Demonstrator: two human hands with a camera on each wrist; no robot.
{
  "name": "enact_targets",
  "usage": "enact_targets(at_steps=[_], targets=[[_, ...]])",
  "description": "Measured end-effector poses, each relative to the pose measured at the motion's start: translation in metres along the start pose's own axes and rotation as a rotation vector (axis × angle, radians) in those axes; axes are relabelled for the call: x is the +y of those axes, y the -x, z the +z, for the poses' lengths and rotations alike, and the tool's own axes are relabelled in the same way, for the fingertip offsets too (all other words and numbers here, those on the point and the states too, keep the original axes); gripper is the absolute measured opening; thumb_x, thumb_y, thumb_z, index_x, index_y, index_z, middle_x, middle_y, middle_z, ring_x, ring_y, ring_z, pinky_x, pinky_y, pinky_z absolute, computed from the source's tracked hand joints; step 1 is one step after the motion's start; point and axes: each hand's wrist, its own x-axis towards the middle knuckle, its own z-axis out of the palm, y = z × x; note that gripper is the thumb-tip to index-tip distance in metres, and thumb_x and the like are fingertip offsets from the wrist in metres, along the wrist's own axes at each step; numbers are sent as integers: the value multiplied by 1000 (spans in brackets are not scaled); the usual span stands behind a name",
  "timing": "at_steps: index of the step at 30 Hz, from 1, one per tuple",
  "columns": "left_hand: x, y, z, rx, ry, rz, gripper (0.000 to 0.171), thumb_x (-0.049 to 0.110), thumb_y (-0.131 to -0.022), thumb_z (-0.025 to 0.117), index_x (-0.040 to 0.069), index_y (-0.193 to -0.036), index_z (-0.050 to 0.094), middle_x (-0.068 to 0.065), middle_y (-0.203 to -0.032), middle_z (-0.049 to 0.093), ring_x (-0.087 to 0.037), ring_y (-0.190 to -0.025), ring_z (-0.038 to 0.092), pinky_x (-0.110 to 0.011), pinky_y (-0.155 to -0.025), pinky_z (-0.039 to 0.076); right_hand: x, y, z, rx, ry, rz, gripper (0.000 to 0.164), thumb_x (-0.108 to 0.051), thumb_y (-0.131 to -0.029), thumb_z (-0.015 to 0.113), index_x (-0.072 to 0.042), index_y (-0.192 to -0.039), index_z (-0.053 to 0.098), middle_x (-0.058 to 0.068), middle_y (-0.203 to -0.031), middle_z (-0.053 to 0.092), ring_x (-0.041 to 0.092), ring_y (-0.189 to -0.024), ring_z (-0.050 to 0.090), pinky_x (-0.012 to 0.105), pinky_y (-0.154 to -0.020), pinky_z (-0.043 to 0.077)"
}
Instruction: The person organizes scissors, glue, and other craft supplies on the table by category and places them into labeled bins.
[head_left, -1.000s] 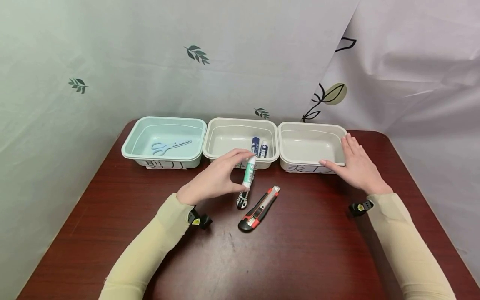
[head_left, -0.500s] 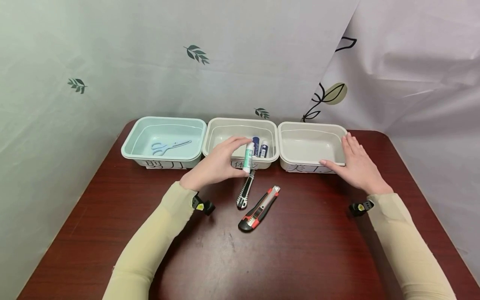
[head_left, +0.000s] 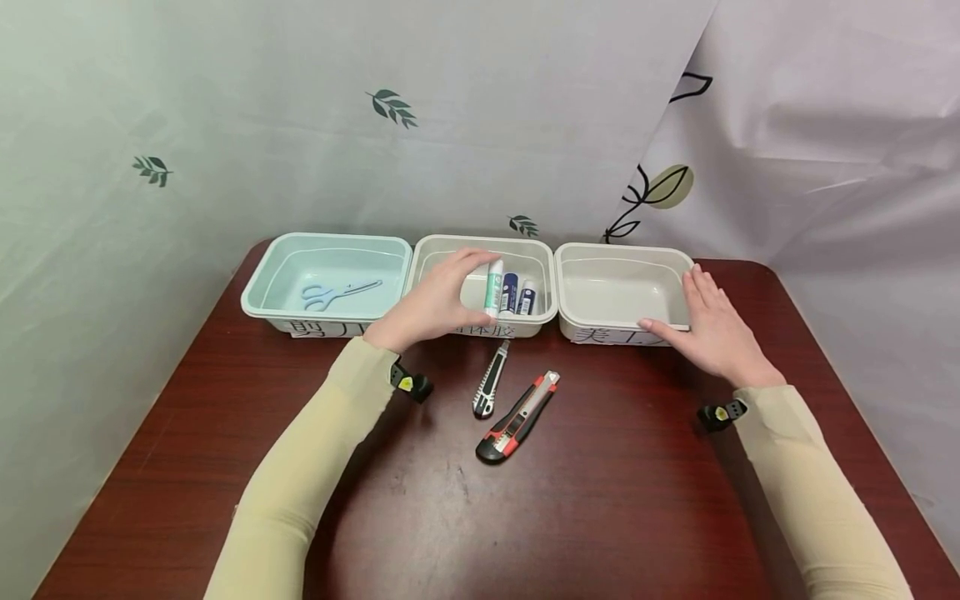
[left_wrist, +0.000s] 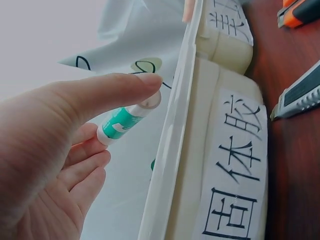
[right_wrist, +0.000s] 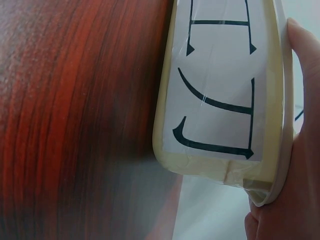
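My left hand (head_left: 432, 302) pinches a green and white glue stick (head_left: 493, 287) by its two ends, thumb on the near end, over the middle bin (head_left: 442, 242). In the left wrist view the glue stick (left_wrist: 121, 122) is held above the bin's rim. Two blue glue sticks lie inside that bin, one of them a darker blue stick (head_left: 509, 292). At the right bin (head_left: 600, 310), my right hand (head_left: 717, 329) rests on the rim with straight fingers, thumb at the front edge. The right wrist view shows this labelled bin (right_wrist: 220, 165) beside the hand.
A light blue bin (head_left: 258, 292) on the left holds blue scissors (head_left: 341, 293). On the brown table (head_left: 600, 500), a black and white utility knife (head_left: 491, 383) and a red and black utility knife (head_left: 517, 418) lie in front of the bins. Paper labels mark the bin fronts.
My left hand has carried the glue stick away from me, from over the black and white knife to over the middle bin. The right hand has stayed on the right bin's rim.
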Motion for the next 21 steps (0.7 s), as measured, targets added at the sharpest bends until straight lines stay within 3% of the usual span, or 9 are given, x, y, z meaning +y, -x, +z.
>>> enact_targets(at_steps=[12, 21], targets=[[-9, -19, -6, -15, -64, -77, 91, 24, -76, 91, 5, -153, 44, -11, -150, 47, -28, -139, 41, -40, -116, 30, 0, 0, -1, -7, 1, 7, 109, -63, -95, 58, 11, -157, 9, 24, -166, -4, 35, -153, -5, 46, -122, -2], [-23, -25, 0, -20, -81, -119, 93, 21, -75, 90, 3, -153, 43, -13, -152, 45, -30, -141, 39, -42, -117, 28, 1, 0, 0, -4, -4, 4, 108, -63, -95, 58, 11, -157, 9, 24, -166, -4, 35, -153, -5, 46, -122, -2]])
